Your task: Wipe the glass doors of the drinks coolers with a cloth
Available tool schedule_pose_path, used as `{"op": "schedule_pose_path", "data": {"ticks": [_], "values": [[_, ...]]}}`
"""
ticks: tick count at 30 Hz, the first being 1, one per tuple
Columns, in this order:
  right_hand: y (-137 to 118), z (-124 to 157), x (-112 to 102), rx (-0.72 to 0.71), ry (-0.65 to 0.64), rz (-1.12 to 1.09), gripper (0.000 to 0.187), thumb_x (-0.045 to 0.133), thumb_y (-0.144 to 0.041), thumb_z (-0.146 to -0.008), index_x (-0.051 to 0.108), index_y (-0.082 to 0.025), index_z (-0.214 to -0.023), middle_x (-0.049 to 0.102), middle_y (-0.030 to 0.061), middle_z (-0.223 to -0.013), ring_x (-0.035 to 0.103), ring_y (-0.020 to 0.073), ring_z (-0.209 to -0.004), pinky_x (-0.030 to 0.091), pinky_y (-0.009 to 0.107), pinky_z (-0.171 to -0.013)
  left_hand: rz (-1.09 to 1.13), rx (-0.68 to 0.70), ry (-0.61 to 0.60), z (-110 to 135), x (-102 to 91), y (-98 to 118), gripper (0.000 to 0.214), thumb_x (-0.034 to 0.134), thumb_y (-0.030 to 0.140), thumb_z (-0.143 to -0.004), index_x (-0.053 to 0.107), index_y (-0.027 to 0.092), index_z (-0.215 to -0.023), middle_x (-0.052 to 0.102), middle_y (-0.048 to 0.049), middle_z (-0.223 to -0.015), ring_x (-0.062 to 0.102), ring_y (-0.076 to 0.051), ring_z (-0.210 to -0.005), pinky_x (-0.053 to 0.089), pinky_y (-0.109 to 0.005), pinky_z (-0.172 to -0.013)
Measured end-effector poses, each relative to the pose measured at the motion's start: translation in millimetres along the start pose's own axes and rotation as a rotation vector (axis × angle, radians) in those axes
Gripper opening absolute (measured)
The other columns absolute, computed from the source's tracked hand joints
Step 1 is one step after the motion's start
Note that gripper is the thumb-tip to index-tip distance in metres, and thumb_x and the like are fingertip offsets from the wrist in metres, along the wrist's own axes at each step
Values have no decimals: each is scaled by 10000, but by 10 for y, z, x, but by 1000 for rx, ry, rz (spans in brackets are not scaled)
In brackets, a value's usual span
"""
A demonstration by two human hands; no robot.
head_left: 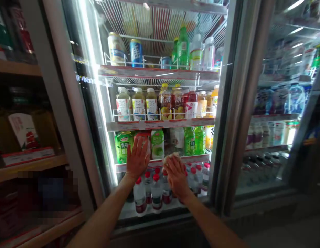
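Inside the cooler (228,103), clear bottles (156,191) stand beneath shelved drinks (151,103).

You have two hands (138,156), one cloth (165,161), two yellow-capped iced-tea bottles (165,101) and, left of them, three white-capped tea bottles (138,103).

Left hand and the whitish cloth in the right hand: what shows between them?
In the head view, a green drink container appears between the left hand and the cloth, set farther back, with the shelf's front edge below it.
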State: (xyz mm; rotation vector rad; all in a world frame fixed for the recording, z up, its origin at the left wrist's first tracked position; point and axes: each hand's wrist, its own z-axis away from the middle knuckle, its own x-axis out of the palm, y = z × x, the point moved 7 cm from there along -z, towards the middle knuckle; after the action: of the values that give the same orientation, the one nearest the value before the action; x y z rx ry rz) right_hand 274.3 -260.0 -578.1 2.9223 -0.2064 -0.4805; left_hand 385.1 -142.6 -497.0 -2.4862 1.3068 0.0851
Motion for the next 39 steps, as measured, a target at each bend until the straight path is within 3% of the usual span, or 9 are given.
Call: {"op": "schedule_pose_path", "data": {"ticks": [7,10,15,17,21,23,25,31,39], "values": [[1273,428,-500,489,237,209,508,381,-149,-860,390,-164,-1368,153,136,-1526,140,309,-1406,280,609,-1064,58,17,-123,763,-10,84,698,509,263,-863,143,252,-1458,335,-85,-1453,153,-209,-1398,102,-460,-1157],[843,198,-307,442,225,116,537,369,-124,-853,349,-148,-1389,163,147,-1521,115,308,-1409,302,603,-1061,49,-16,-105,781,-12,110,702,508,262,-863,140,233,-1459,317,-105,-1457,133,-218,-1401,100,-480,-1153],[-223,24,91,-37,-30,-52,517,391,-73,-809,475,-178,-1308,427,73,-1411,211,228,-1395,328,475,-1104,24,-4,-163,747,-65,109,659,484,196,-854,201,226,-1449,328,-97,-1454,164,-224,-1394,156,-474,-1147],[-60,126,13,-31,-46,4,487,394,-73,-816,522,-214,-1265,461,47,-1387,254,213,-1380,307,471,-1114,13,10,-209,797,-91,80,636,477,176,-847,244,235,-1436,335,-85,-1453,188,-225,-1389,168,-468,-1146],[867,254,-373,308,124,165,486,410,-115,-842,476,-227,-1311,256,77,-1505,237,266,-1384,310,547,-1080,12,-31,-235,935,-104,26,577,473,189,-849,326,242,-1404,384,-81,-1430,218,-229,-1382,181,-477,-1141],[1035,217,-457,434,223,166,521,390,-123,-852,404,-213,-1365,157,87,-1533,179,280,-1401,310,569,-1074,10,-61,-224,976,-83,39,556,471,192,-848,356,233,-1390,399,-89,-1421,209,-236,-1385,180,-492,-1138],[805,93,-335,411,211,89,544,361,-117,-859,353,-202,-1396,140,88,-1536,140,274,-1411,300,565,-1088,6,-85,-216,986,-63,67,550,470,190,-845,367,223,-1384,391,-97,-1425,190,-242,-1390,174,-506,-1137],[-523,-138,177,-164,-31,-110,432,431,-98,-849,537,-207,-1253,504,44,-1353,232,193,-1390,351,443,-1103,-2,-89,-262,956,-170,-23,604,471,163,-840,300,228,-1416,343,-108,-1452,214,-250,-1386,222,-511,-1118],[472,-404,-295,188,227,22,484,409,-88,-853,468,-204,-1318,225,71,-1516,191,244,-1402,280,532,-1118,-52,-273,-227,1039,-371,-505,766,489,147,-839,61,270,-1463,147,-109,-1519,183,-307,-1387,265,-567,-1082]]}}
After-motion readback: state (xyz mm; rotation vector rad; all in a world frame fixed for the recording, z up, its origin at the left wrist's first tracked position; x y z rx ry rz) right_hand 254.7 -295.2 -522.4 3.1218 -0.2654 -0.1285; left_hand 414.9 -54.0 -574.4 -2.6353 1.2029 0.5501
